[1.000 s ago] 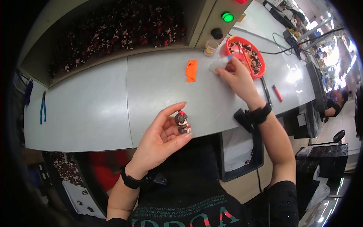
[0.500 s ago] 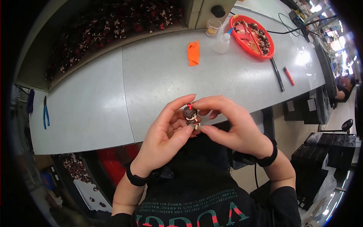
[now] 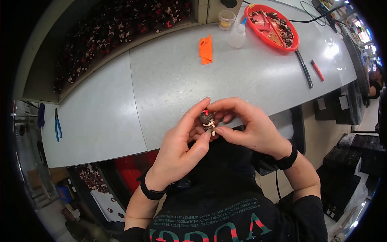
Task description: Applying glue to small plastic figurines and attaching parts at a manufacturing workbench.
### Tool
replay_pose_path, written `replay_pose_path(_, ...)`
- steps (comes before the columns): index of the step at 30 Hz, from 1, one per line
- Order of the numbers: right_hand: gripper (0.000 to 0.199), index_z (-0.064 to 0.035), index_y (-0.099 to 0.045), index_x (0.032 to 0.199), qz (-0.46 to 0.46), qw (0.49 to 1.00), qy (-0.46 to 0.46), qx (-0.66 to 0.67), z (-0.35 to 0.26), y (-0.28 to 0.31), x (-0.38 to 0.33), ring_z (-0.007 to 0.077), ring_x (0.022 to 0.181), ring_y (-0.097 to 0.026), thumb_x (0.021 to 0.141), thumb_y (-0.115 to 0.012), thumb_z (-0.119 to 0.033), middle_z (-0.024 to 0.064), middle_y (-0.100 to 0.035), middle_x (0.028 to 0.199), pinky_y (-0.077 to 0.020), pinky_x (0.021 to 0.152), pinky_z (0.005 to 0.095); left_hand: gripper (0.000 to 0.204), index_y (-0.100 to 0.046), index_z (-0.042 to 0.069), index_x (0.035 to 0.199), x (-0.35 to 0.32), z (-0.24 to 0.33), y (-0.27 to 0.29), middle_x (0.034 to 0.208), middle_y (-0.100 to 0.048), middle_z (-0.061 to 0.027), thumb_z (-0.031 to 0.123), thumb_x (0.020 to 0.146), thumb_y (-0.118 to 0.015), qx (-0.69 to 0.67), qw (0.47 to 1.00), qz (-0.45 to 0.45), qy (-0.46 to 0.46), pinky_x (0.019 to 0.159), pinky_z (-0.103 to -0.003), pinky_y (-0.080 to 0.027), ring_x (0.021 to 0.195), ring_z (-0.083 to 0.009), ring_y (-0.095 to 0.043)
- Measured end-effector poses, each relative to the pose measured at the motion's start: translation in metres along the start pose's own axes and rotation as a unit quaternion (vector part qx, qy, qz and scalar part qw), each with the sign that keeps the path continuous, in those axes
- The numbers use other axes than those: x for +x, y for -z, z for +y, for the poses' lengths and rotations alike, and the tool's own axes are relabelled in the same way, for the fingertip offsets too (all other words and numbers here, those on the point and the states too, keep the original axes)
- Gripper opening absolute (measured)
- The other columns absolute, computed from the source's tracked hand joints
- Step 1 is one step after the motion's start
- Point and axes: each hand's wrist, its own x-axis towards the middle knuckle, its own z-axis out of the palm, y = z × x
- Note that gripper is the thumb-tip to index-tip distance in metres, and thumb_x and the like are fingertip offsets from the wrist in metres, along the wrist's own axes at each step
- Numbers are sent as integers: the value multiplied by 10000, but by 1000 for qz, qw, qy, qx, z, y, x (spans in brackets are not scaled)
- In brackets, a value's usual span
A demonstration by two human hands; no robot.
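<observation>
Between both hands, just over the table's near edge, is a small doll figurine (image 3: 207,119) with dark brown hair, a red bow on top and a pale face. My left hand (image 3: 183,147) is closed on its left side, the thumb against the figurine's lower body. From the other side my right hand (image 3: 244,125) grips it as well, index finger near the bow and thumb at the lower body. The fingers hide part of the figurine's body.
Across the grey table (image 3: 169,80) lie an orange cloth (image 3: 205,49), a clear cup (image 3: 226,20), a squeeze bottle (image 3: 237,37), a divided red tray (image 3: 296,43) of small parts, a black rod (image 3: 304,69), a red marker (image 3: 317,70) and blue pliers (image 3: 58,127). A bin (image 3: 121,32) of dark figurines stands far left.
The figurine has shifted slightly right in the picture, and its face has turned a little. Both hands keep hold of it, the right thumb now closer against its body. The whole view has tilted slightly.
</observation>
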Motion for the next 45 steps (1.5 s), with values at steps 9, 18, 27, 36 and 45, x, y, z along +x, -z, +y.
replay_pose_path(9, 343, -23, -573, 1108, 31, 999, 28, -2, 5, -5, 0, 150, 895, -632, 784, -688, -31, 62, -645, 1018, -513, 837, 290, 558, -305, 10, 1421, 2, -1, -4, 1220, -523, -124, -46, 876, -406, 49, 999, 3, 7, 910, -299, -485, 1088, -161, -560)
replay_pose_path(18, 336, -24, -581, 1082, 36, 999, 23, -24, 3, -4, -1, 146, 888, -626, 768, -698, -44, 61, -644, 1015, -519, 812, 286, 545, -326, 6, 1397, 3, 2, -4, 1150, -547, -113, -28, 864, -431, 22, 999, 5, 28, 895, -294, -494, 1021, -147, -579)
replay_pose_path(27, 336, -33, -582, 1064, 34, 999, 6, 5, 5, -3, -2, 129, 855, -589, 756, -707, -81, 46, -631, 990, -501, 799, 277, 558, -335, -6, 1380, 5, 6, -4, 1157, -538, -121, -31, 829, -417, 22, 999, -6, 48, 902, -295, -500, 1020, -152, -585)
replay_pose_path(36, 333, -38, -582, 1058, 29, 999, 12, -4, 4, -2, -1, 120, 837, -575, 748, -698, -71, 35, -628, 966, -494, 782, 268, 540, -342, -3, 1372, 6, 5, -4, 1160, -540, -122, -42, 838, -415, 30, 999, -13, 38, 905, -299, -501, 1025, -152, -587)
replay_pose_path(45, 386, -32, -581, 1095, 36, 998, 40, -24, 4, -4, -1, 137, 856, -589, 727, -694, -27, 53, -629, 997, -495, 789, 269, 526, -320, -9, 1395, 7, 6, 3, 1243, -526, -147, -25, 878, -414, -4, 998, -39, 44, 920, -315, -500, 1102, -187, -573)
